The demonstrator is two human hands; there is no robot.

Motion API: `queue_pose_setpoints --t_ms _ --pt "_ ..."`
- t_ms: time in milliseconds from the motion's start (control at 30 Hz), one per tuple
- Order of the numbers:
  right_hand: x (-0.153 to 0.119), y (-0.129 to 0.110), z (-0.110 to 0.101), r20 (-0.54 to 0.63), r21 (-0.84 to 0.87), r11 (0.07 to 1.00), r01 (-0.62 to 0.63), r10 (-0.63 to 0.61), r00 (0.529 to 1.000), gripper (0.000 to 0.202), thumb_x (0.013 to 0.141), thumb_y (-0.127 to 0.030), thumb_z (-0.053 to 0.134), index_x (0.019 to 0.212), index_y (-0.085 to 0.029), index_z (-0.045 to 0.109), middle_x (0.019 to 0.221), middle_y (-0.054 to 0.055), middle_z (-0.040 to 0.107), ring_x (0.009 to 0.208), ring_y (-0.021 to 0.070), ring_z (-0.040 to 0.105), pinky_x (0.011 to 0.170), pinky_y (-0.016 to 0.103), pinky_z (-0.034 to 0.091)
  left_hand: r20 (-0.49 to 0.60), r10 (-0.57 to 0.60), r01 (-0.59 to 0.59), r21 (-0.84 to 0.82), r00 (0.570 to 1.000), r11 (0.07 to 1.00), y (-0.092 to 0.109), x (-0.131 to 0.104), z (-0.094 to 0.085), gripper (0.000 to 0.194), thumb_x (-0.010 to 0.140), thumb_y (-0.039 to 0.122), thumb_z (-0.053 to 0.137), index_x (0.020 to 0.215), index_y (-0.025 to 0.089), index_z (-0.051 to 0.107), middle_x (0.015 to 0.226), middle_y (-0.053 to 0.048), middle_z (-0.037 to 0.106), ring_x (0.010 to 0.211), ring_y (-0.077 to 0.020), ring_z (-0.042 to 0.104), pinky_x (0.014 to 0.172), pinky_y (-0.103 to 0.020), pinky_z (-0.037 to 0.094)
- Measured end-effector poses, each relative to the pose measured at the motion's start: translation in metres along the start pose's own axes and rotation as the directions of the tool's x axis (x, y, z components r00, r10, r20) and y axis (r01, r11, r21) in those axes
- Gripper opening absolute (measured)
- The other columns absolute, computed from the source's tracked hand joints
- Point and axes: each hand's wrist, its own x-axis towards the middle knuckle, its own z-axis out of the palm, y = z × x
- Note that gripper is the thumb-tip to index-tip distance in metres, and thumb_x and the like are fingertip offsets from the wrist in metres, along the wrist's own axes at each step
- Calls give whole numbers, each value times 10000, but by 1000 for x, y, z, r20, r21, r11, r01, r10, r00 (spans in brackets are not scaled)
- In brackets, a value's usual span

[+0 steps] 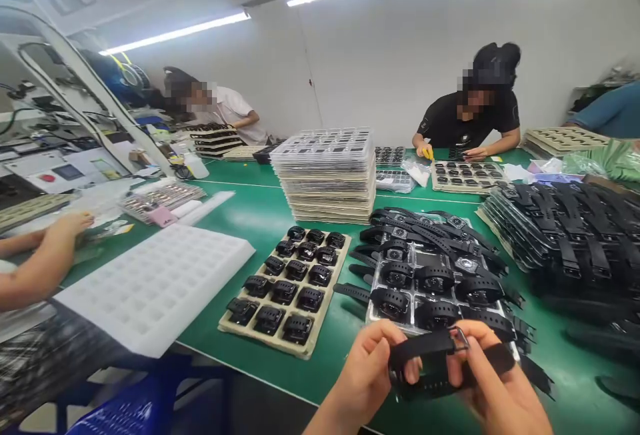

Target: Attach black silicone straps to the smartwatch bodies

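From the middle of the view, at nine o'clock, a co-worker's arm (pixel 37 262) is held over the green desk (pixel 240 212). At eight, a foam tray (pixel 155 285) with rows of pockets is laid at the desk's edge, above a blue stool (pixel 125 405). At ten, a co-worker in white (pixel 240 108) is seen bent beside piled trays (pixel 210 143). Toward seven, a beige tray (pixel 256 334) is filled with black watches (pixel 284 292), in five rows of three. Near the centre, a tall stack (pixel 330 185) of trays is stood on the desk. Toward five, a black strap (pixel 423 348) with a metal buckle (pixel 460 340) is held up. Its band is pinched between thumb and fingers by the left grip (pixel 367 368); by the right grip (pixel 495 385) it is pinched beside the buckle. Whether a case is fixed to it cannot be told. At four, just beyond the hands, a clear tray (pixel 425 256) is loaded with more watches, their bands hung over its sides. At two, something yellow (pixel 427 153) is held by a co-worker in black (pixel 450 118). At three, a pile (pixel 515 242) of trays is topped with black bands (pixel 575 218).
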Motion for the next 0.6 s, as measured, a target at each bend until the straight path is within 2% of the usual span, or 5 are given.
queue_pose_setpoints --t_ms 133,233,300,433,600 --pt "9 1 12 83 -72 990 122 -116 990 563 928 -795 551 900 -238 625 562 -60 416 545 153 422 498 230 402 -179 -77 102 133 981 986 -8 -3 5 535 754 603 872 711 150 591 611 22 603 459 -55 451 489 -192 358" --pt "10 11 18 142 -113 985 131 -115 983 579 914 -813 553 847 -239 589 576 -76 361 532 146 362 505 241 352 -370 0 85 212 929 974 -14 -3 14 536 770 629 846 733 156 596 582 45 552 517 -66 446 529 -182 372" --pt "11 15 16 160 -148 979 140 -116 980 624 881 -859 540 900 -239 612 598 -72 379 539 149 359 511 246 329 -433 71 67 296 899 953 -15 -3 18 530 783 640 827 747 153 620 617 33 571 574 -86 483 572 -191 405" --pt "16 13 7 238 -252 946 205 -145 960 650 925 -858 428 792 -237 567 624 -48 392 566 163 370 519 262 297 -435 163 59 454 886 889 -12 -2 15 548 784 682 795 756 150 665 690 -13 641 653 -134 572 627 -222 472" --pt "25 2 1 273 -417 870 262 -155 949 548 974 -659 536 644 -238 416 624 -54 331 580 148 305 534 277 274 -327 209 23 583 922 812 -11 -9 3 467 935 623 661 883 161 703 759 -41 692 710 -169 640 681 -259 530"
